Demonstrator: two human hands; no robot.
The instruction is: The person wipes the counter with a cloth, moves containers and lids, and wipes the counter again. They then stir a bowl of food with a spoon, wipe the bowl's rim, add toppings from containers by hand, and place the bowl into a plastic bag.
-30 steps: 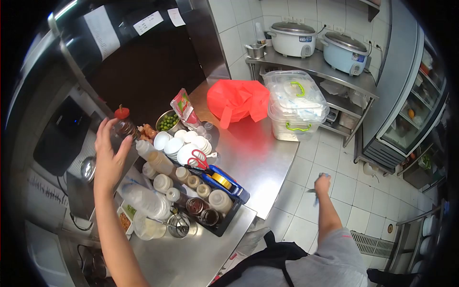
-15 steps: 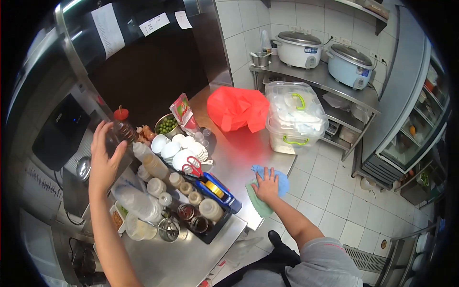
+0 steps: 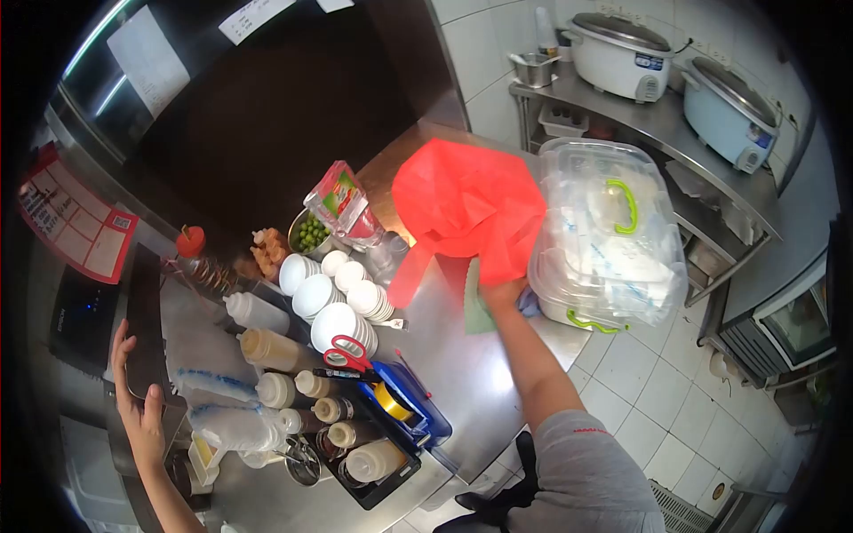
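My right hand (image 3: 503, 292) is on the steel counter (image 3: 484, 377), its fingers hidden behind the edge of a red plastic or fabric bag (image 3: 471, 191). A green cloth (image 3: 477, 311) shows to the left of that hand, and a bit of blue cloth (image 3: 529, 304) to its right. Off to the left, my left hand (image 3: 140, 417) is raised with fingers apart and nothing in it. It is nearest to clear plastic bags (image 3: 235, 426) beside a black tray of squeeze bottles (image 3: 373, 460).
A clear lidded bin (image 3: 604, 240) with green handles stands right of the red bag. Stacked white cups (image 3: 338, 329), red scissors (image 3: 348, 354), a blue tape dispenser (image 3: 418, 417) and a bowl of green limes (image 3: 311, 233) crowd the counter's left. Rice cookers (image 3: 620, 58) sit on a back shelf.
My right hand and the cloths have moved forward over the counter, up to the red bag. My left hand has dropped lower and further left. The camera view has shifted.
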